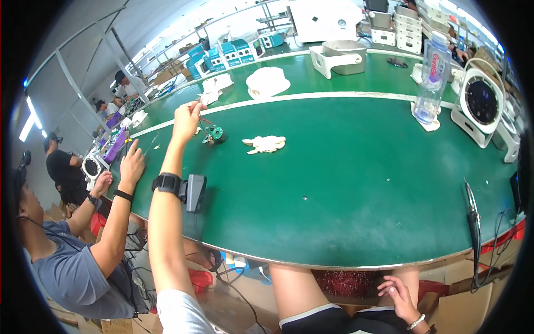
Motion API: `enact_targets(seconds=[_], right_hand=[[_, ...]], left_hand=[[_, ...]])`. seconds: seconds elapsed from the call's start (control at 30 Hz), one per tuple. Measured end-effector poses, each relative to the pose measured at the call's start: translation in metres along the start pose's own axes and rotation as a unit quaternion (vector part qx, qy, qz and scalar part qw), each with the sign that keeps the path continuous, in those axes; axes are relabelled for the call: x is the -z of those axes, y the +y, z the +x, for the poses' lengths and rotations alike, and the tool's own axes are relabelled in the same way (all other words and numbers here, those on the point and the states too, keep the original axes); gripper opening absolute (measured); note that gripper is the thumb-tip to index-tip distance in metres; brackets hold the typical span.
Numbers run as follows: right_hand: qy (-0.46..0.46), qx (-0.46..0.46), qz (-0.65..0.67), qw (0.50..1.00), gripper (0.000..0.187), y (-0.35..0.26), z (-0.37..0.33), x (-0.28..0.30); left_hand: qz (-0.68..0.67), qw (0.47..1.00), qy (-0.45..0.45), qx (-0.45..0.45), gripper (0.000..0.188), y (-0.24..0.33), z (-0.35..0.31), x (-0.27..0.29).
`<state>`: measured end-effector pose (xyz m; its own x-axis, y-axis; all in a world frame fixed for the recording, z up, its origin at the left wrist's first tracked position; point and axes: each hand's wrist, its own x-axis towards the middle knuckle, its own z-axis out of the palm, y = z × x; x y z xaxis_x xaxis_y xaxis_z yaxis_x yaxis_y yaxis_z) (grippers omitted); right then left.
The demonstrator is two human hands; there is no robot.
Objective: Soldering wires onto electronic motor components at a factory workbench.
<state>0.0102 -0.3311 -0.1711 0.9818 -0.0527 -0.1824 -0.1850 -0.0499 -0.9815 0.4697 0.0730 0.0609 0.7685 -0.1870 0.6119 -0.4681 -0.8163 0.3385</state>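
Board (216,133) is just beside left hand (187,119), which pinches its wires (206,122) (right hand (399,294) open).

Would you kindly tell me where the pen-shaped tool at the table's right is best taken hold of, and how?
Probably the pen-shaped tool is best gripped by its black handle, from the near side with the right hand. The handle points toward the near edge of the green table, while the slim metal tip points away.
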Motion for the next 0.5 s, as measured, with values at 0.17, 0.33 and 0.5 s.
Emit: enact_targets(seconds=[0.17,0.33,0.5], right_hand=[[0.042,0.001,-0.013,0.999,0.031,-0.017,-0.012,0.009],[0.02,0.041,-0.077,0.996,0.026,-0.03,-0.017,0.022],[0.131,0.056,-0.05,0.988,0.021,-0.049,-0.049,0.048]], left_hand=[[-0.119,0.99,-0.067,-0.045,0.023,0.071,-0.011,0.003],[-0.179,0.976,-0.12,-0.028,0.026,0.155,-0.05,0.042],[-0.239,0.957,-0.154,-0.059,0.026,0.231,-0.082,0.009]])
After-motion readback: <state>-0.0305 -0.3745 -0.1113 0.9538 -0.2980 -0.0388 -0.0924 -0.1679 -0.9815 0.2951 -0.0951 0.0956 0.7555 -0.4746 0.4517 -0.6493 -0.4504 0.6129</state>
